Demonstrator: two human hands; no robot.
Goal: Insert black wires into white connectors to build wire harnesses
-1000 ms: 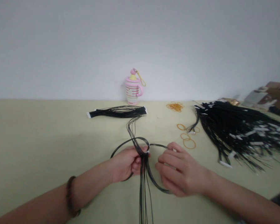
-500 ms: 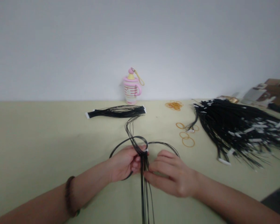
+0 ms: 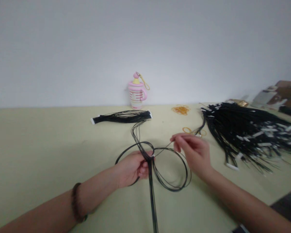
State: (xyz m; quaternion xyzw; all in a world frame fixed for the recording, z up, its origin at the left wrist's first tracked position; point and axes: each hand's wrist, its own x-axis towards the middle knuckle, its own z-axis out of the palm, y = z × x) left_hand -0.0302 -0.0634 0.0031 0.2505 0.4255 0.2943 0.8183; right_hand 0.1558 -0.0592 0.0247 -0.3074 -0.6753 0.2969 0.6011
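In the middle of the head view, my left hand [image 3: 135, 166] is closed around a bundle of black wires [image 3: 151, 187] just at its small white connector [image 3: 152, 156]. Wire loops stand out on both sides of the connector, and the rest hangs toward the front edge. To the right and higher, my right hand [image 3: 192, 150] pinches one thin black wire [image 3: 163, 149], which runs taut from the connector to the fingertips. Behind the hands lies a flat black wire harness [image 3: 121, 116] with white end connectors; a few wires trail from it toward my left hand.
A pink and white cup [image 3: 136, 94] stands against the wall. Yellow rubber bands [image 3: 181, 110] lie to its right, with more loose ones nearer. A big pile of black wire harnesses [image 3: 244, 129] covers the right side, with boxes [image 3: 286, 94] behind it.
My right hand has moved up and to the right, away from the bundle, drawing out a single wire. The right-hand loop now shows fully. My left hand has barely moved.
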